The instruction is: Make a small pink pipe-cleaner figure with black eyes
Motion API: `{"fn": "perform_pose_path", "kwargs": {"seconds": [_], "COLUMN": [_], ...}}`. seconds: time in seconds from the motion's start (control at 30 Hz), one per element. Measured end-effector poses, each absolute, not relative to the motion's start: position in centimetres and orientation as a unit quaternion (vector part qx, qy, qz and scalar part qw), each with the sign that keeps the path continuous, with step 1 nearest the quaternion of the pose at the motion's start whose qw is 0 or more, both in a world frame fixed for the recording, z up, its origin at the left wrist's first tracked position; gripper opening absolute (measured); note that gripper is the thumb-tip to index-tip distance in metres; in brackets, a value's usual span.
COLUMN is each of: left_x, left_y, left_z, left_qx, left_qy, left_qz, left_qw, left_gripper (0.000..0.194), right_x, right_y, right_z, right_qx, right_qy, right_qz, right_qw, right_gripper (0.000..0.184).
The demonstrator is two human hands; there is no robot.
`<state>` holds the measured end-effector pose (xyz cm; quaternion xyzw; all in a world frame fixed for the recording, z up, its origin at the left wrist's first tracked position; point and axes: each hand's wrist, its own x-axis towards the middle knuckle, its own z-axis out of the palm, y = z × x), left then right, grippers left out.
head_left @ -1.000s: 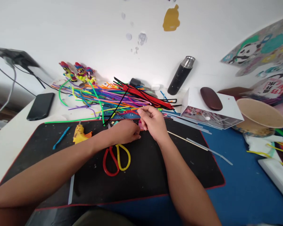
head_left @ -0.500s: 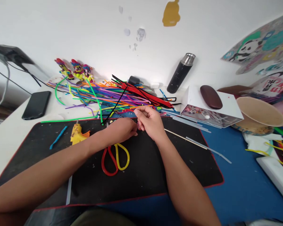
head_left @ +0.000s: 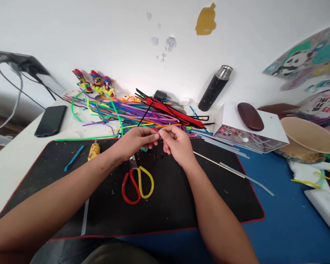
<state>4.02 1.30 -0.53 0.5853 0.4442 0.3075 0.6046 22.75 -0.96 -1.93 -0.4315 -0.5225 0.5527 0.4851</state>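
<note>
My left hand [head_left: 136,141] and my right hand [head_left: 177,145] meet fingertip to fingertip just above the far edge of the black mat [head_left: 167,205]. Both pinch a small piece between them, and the fingers hide nearly all of it. Right below my left hand lie scissors [head_left: 137,181] with one red and one yellow handle. Behind the hands spreads a pile of coloured pipe cleaners [head_left: 132,110].
A yellow glue gun [head_left: 94,151] and a blue piece [head_left: 74,158] lie on the mat's left. A wooden skewer [head_left: 217,164] and clear glue sticks [head_left: 247,179] lie to the right. Farther off are a phone [head_left: 51,120], black flask [head_left: 215,88], white box [head_left: 266,126] and paper bowl [head_left: 305,139].
Both hands have lifted off the mat and drawn slightly toward me, fingertips still together. The scissors' pivot, covered by my left hand before, now shows.
</note>
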Motion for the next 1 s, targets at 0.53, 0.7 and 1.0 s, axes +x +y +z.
{"fn": "perform_pose_path", "kwargs": {"seconds": [0.53,0.7,1.0], "left_x": [4.9,3.9,4.4], "left_y": [1.0,0.7,0.8], "left_z": [-0.9,-1.2,-2.3], "left_qx": [0.377,0.639,0.868], "left_qy": [0.445,0.465,0.407], "left_qz": [0.374,0.266,0.088], "left_qw": [0.721,0.552,0.269], "left_gripper": [0.042,0.027,0.016], "right_x": [22.6,22.6,22.6], "right_y": [-1.1,-1.1,-1.2], "right_z": [-2.3,-2.4,-2.3], "right_qx": [-0.455,-0.461,-0.465], "right_qy": [-0.582,-0.573,-0.578], "right_qz": [0.471,0.47,0.472], "right_qw": [0.481,0.488,0.476], "right_gripper": [0.037,0.039,0.04]}}
